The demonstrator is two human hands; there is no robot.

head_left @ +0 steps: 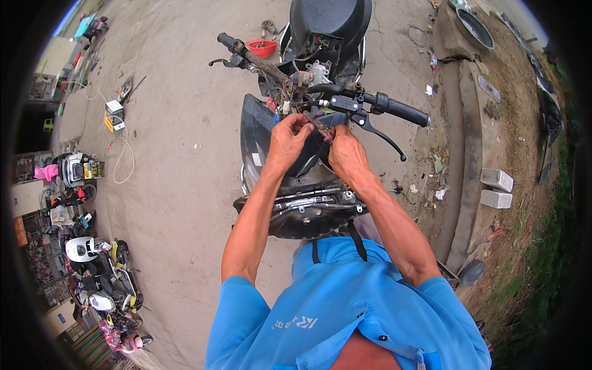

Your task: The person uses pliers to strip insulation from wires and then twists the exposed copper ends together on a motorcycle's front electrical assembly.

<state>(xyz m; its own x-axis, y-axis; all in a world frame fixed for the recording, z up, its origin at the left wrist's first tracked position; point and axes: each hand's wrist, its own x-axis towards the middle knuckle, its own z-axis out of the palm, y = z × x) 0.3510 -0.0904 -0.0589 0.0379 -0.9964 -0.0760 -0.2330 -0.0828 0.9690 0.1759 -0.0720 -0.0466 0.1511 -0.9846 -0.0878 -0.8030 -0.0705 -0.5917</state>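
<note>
My left hand (287,140) is closed in a pinch beside the plier tips, among the thin wires (287,92) at the scooter's front; what its fingertips hold is too small to make out. My right hand (346,154) grips red-handled pliers (324,131), their jaws pointing up-left toward my left fingers. Both hands are over the dark front panel (256,148) of a partly opened scooter, just below its handlebar (399,110) and brake lever (385,137). A blue piece (276,119) sits by my left fingertips.
A red bowl (261,48) stands behind the left grip. Parked scooters (92,271) line the left side, near a battery-like box with cable (115,117). At right are a concrete ledge (468,135), pale blocks (496,179) and a metal basin (473,31).
</note>
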